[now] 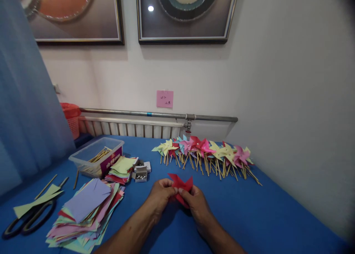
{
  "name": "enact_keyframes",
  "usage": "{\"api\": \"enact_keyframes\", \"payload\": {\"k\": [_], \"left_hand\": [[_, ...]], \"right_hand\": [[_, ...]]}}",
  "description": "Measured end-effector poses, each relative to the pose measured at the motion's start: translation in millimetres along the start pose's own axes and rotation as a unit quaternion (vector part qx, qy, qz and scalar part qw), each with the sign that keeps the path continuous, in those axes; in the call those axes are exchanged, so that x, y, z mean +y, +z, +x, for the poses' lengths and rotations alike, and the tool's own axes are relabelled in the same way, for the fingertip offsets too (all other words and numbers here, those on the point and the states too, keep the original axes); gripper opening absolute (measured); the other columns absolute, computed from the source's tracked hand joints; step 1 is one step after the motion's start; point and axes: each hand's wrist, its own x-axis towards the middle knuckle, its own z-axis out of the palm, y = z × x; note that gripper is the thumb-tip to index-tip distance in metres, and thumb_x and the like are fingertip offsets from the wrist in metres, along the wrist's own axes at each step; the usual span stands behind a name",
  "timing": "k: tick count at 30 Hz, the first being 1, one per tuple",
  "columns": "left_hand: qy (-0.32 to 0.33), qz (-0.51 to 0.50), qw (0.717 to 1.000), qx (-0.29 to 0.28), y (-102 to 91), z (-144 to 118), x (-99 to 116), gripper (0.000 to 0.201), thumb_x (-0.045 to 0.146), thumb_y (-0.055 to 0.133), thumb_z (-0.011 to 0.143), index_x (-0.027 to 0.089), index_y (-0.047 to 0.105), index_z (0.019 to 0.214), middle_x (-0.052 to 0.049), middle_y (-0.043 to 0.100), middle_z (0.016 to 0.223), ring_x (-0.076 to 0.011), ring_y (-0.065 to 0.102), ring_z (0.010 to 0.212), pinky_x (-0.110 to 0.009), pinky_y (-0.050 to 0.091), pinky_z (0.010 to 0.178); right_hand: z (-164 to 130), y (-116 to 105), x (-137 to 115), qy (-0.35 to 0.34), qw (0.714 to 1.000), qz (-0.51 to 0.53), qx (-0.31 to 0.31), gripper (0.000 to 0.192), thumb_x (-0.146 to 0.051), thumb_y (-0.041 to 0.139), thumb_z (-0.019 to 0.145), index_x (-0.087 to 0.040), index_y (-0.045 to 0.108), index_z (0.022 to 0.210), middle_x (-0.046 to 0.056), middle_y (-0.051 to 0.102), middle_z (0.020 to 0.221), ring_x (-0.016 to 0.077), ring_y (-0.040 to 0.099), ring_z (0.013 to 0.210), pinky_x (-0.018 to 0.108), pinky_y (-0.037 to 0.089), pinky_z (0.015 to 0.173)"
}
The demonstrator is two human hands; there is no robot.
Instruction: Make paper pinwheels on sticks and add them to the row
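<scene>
Plenty of bare blue cloth on the counter [249, 217] to the right of the hands, running out to the white wall, and open cloth just in front of them too. Over on the left it's crowded: a loose heap of pastel paper squares [85, 213], black-handled scissors [26, 220] near the edge, a clear plastic tub of wooden sticks [97, 158], a small open box of metal pins [141, 174]. Behind the hands, a long row of finished paper pinwheels on sticks [205, 154] lies across the counter, well apart from them. Now the middle: the left hand [161, 196] and right hand [195, 204] meet over a folded red paper pinwheel [181, 185], fingers of both closed on it, pinching it just above the cloth.
</scene>
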Motion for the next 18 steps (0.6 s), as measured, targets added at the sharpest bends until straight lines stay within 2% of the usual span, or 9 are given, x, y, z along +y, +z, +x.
{"api": "enact_keyframes", "payload": {"k": [7, 14, 18], "left_hand": [[0.012, 0.005, 1.0, -0.01, -2.4, 2, -2, 0.026, 0.026, 0.08, 0.049, 0.016, 0.058, 0.06, 0.003, 0.059, 0.051, -0.008, 0.049, 0.046, -0.022, 0.037, 0.052], [0.017, 0.007, 1.0, 0.004, 1.8, -1, 3, 0.025, 0.024, 0.079, 0.049, 0.016, 0.057, 0.059, 0.003, 0.058, 0.049, -0.0076, 0.046, 0.044, -0.022, 0.035, 0.051], [0.026, 0.015, 1.0, 0.007, 2.6, 0, 4, 0.023, 0.023, 0.077, 0.049, 0.017, 0.056, 0.056, 0.004, 0.055, 0.046, -0.0075, 0.044, 0.043, -0.022, 0.032, 0.049]], "right_hand": [[-1, -2, 3, 0.001, 1.0, 0.015, -0.009, 0.044, -0.046, 0.088, 0.06, -0.014, 0.073, 0.088, 0.006, 0.075, 0.079, 0.0191, 0.065, 0.068, 0.028, 0.049, 0.066], [6, -5, 9, 0.022, 1.0, -0.008, 0.01, 0.044, -0.05, 0.088, 0.055, -0.015, 0.072, 0.078, 0.002, 0.07, 0.065, 0.0156, 0.057, 0.058, 0.025, 0.043, 0.055], [9, -6, 14, 0.018, 1.0, -0.012, 0.019, 0.045, -0.049, 0.087, 0.053, -0.015, 0.071, 0.077, 0.002, 0.069, 0.065, 0.015, 0.057, 0.057, 0.025, 0.042, 0.055]]}}
